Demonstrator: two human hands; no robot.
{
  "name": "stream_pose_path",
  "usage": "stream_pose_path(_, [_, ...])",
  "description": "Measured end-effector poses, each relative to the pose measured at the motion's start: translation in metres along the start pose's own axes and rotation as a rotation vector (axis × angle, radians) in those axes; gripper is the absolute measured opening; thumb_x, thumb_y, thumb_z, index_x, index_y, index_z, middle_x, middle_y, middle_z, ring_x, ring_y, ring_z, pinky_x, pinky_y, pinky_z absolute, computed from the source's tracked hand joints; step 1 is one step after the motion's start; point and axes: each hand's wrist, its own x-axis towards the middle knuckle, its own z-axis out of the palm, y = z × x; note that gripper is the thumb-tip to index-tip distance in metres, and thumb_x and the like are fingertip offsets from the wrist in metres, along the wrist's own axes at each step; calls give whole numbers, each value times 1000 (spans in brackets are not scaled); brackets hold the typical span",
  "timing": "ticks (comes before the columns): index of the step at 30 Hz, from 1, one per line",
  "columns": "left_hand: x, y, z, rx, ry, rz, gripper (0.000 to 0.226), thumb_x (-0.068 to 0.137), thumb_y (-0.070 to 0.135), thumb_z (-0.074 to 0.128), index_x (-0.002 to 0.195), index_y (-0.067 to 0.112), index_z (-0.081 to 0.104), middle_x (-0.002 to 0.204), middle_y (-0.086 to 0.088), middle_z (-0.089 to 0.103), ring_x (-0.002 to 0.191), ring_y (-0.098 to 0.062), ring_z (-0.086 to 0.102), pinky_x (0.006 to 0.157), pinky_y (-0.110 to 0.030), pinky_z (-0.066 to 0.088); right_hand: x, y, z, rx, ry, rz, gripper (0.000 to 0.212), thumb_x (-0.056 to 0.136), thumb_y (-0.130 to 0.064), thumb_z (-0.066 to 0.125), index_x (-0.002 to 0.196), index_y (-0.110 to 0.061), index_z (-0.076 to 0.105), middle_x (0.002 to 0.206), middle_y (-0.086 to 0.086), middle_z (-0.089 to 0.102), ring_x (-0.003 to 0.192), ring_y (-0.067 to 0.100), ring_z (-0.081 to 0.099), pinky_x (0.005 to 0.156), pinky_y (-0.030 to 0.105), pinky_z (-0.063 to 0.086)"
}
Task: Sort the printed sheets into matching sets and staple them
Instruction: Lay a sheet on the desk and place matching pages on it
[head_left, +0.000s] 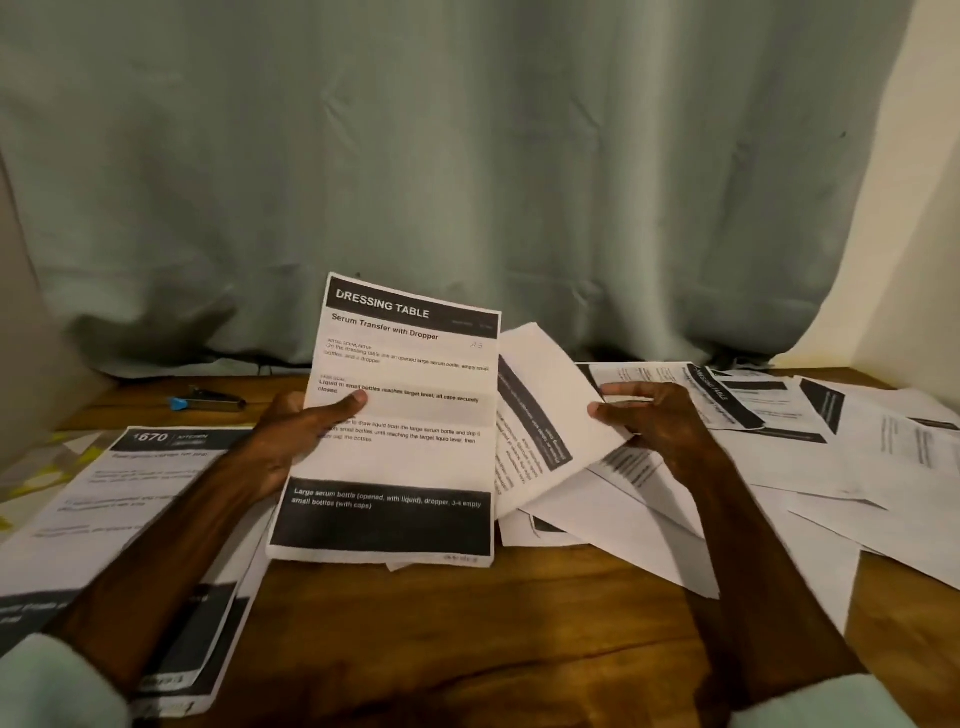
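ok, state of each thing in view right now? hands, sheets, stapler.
left hand: grips the Dressing Table sheet, thumb on its front.
Dressing Table sheet: held up, facing the camera.
right hand: pinches a second sheet.
second sheet: lifted at an angle, print side up.
loose sheets: scattered, overlapping, on the table at right.
Kitchen sheet: lying flat at left.
stapler: lying on the table, far left, untouched.

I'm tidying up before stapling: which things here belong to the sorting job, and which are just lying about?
Job: DRESSING TABLE sheet in left hand; tilted sheet in right hand; loose sheets at right; kitchen stack at left; stapler.
Just there: curtain; wooden table; patterned cloth.
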Motion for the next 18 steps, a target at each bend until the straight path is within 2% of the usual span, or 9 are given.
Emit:
stream_pose_path(3, [2, 0, -1, 38, -14, 25, 41, 81, 28, 77, 117, 10, 70, 105, -11, 78, 93, -32, 76, 87, -50, 59, -6, -3, -5, -134, -60, -54, 32, 70, -19, 93, 95, -8, 78, 86, 6, 79, 81, 26, 76, 61, 27, 59])
stream_pose_path(7, [2, 0, -1, 21, -60, 60, 41, 82, 26, 75, 119, 8, 69, 111, -12, 76, 97, -31, 75, 82, -45, 62, -7, -6, -13, -190, -118, -20, 33, 72, -29, 91, 93, -7, 79, 85, 9, 79, 84, 29, 77, 72, 34, 62])
stream_pose_path(9, [0, 1, -1, 0, -101, 68, 37, 85, 22, 72, 119, 9, 69, 113, -13, 76, 99, -31, 75, 79, -41, 63, -6, -8, -12, -308, -69, -60, 42, 73, -36, 90, 102, -8, 76, 89, 7, 78, 86, 26, 75, 73, 35, 61])
stream_pose_path(11, [-3, 2, 1, 6, -163, 63, 33, 88, 20, 70, 120, 10, 69, 115, -12, 75, 102, -31, 74, 79, -40, 63, -5, -12, -4, -422, 4, -223, 68, 67, -44, 91, 125, -17, 67, 114, -2, 72, 103, 18, 68, 89, 38, 58])
stream_pose_path(12, [-5, 3, 2, 18, -199, 69, 36, 87, 21, 72, 121, 11, 68, 116, -11, 75, 104, -31, 73, 79, -39, 63, -7, -15, 2, -437, -14, -306, 83, 64, -50, 91, 135, -23, 60, 127, -7, 65, 113, 15, 62, 96, 38, 54])
stream_pose_path(13, [-7, 3, 4, 32, -235, 76, 42, 82, 25, 77, 121, 13, 68, 116, -9, 75, 106, -31, 73, 78, -38, 63, -10, -19, 9, -446, -63, -365, 93, 60, -57, 90, 141, -30, 53, 138, -10, 57, 121, 14, 56, 102, 38, 50])
stream_pose_path(15, [-10, 5, 7, 61, -303, 64, 71, 59, 41, 95, 118, 14, 68, 114, -9, 76, 104, -31, 73, 73, -36, 63, -17, -27, 23, -462, -187, -484, 95, 59, -62, 89, 142, -39, 48, 146, -13, 52, 130, 9, 50, 109, 37, 44])
stream_pose_path(17, [-12, 8, 9, 91, -348, 48, 93, 37, 51, 100, 116, 15, 67, 113, -9, 76, 102, -31, 74, 72, -37, 63, -24, -35, 37, -458, -296, -609, 76, 62, -56, 83, 131, -40, 55, 130, -18, 61, 123, -7, 53, 107, 30, 47])
stream_pose_path(18, [-12, 8, 9, 118, -353, 39, 97, 34, 54, 100, 117, 15, 66, 113, -10, 76, 101, -31, 74, 73, -39, 63, -29, -41, 43, -446, -340, -655, 65, 64, -55, 77, 123, -38, 57, 120, -21, 63, 115, -15, 55, 101, 21, 48])
